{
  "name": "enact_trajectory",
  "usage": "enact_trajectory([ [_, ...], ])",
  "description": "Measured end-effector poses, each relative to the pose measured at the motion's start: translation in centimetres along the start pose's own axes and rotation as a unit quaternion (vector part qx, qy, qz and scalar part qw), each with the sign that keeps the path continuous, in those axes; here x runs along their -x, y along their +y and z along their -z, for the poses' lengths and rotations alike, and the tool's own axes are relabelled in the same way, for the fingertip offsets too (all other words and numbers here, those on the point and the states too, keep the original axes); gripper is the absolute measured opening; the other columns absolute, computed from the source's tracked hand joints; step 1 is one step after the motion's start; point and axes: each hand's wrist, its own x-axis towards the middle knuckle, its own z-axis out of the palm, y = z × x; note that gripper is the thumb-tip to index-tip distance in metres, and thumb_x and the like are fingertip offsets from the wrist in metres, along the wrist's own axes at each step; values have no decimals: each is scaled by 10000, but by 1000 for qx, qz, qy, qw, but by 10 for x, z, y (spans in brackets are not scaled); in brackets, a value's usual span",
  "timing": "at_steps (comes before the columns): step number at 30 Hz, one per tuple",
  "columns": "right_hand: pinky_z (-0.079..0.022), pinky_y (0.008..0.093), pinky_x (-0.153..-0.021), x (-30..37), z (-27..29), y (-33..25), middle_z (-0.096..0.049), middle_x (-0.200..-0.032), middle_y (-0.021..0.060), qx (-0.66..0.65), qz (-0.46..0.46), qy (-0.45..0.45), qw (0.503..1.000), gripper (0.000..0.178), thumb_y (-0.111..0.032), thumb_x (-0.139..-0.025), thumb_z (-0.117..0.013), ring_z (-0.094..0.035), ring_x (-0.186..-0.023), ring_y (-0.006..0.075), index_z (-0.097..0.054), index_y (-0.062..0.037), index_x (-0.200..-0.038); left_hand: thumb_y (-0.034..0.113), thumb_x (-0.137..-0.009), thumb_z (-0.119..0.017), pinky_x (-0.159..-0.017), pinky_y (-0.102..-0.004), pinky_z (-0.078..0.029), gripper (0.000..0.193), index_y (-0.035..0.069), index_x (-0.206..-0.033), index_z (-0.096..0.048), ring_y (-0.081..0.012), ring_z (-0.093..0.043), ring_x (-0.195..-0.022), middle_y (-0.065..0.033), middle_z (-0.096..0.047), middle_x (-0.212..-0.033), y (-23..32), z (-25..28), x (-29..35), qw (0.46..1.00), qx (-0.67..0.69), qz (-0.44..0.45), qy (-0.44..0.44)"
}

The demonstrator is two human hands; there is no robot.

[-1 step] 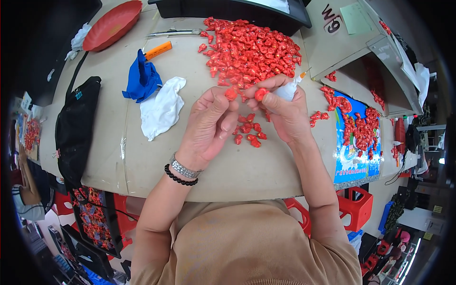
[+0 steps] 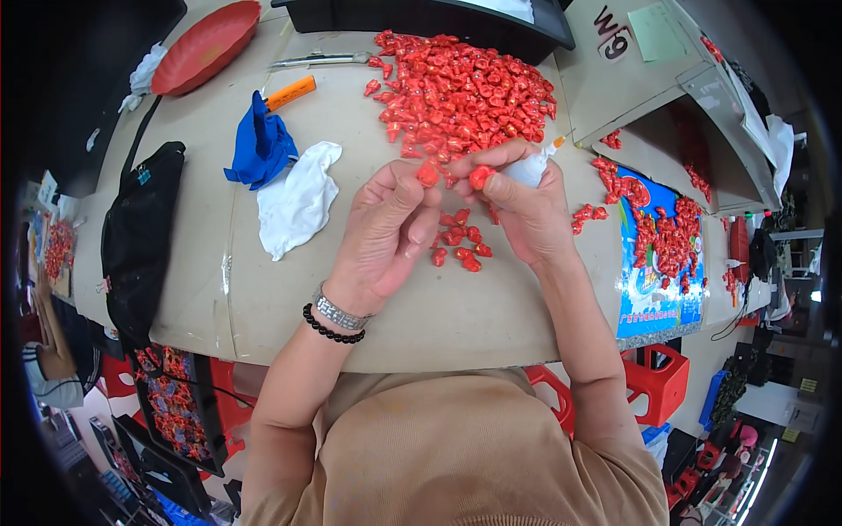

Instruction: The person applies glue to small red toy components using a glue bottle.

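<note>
Over the table, my left hand [image 2: 386,230] pinches a small red plastic piece [image 2: 428,174] between thumb and forefinger. Close by on its right, my right hand [image 2: 524,210] grips a second red piece [image 2: 481,178] at the tips of thumb and forefinger. The same hand keeps a white squeeze bottle [image 2: 529,168] tucked against it, its thin orange-based nozzle pointing up and away. The held pieces are apart. Below and between the hands lies a small group of red pieces [image 2: 457,234]. A large heap of similar red pieces [image 2: 465,92] spreads just beyond my fingers.
To the left lie a white cloth [image 2: 298,202], a blue cloth [image 2: 261,145], an orange-handled tool [image 2: 291,93] and a black bag [image 2: 140,237]. A red dish [image 2: 208,48] and a black tray [image 2: 421,19] stand at the back. More red pieces cover a blue sheet [image 2: 645,302] beside a box-like shelf [image 2: 645,96].
</note>
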Motion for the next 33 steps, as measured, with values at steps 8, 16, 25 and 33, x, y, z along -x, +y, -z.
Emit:
enact_trajectory([
  [8, -495, 286, -622, 5, 7, 3, -620, -880, 95, 25, 19, 10, 999, 154, -9, -736, -716, -605, -730, 168, -635, -6, -868, 182, -874, -644, -375, -198, -313, 141, 67, -893, -565, -71, -453, -467, -57, -635, -793, -6, -2, 0, 997, -54, 26, 42],
  [16, -491, 237, -588, 6, 5, 1, -625, -836, 67, 171, 94, 35, 980, 149, 120, -703, -665, -602, -711, 124, -665, 1, -793, 155, -880, -632, -377, -203, -326, 127, 45, -874, -569, -72, -449, -447, -68, -630, -778, -10, -4, 2, 994, -86, 44, 59],
  [25, -484, 240, -608, 5, 5, -3, -627, -813, 57, 268, 128, 10, 955, 167, 124, -673, -683, -594, -715, 120, -675, -10, -772, 131, -874, -636, -379, -207, -325, 135, 18, -843, -568, -71, -442, -430, -83, -623, -719, -11, -6, 0, 991, -117, 38, 50],
  [33, -489, 248, -651, 4, 5, 2, -619, -783, 41, 283, 128, 0, 951, 176, 129, -664, -675, -601, -734, 120, -675, -23, -752, 83, -872, -622, -366, -216, -332, 110, 14, -816, -558, -77, -445, -412, -77, -592, -652, -10, -8, 2, 990, -122, 40, 55],
])
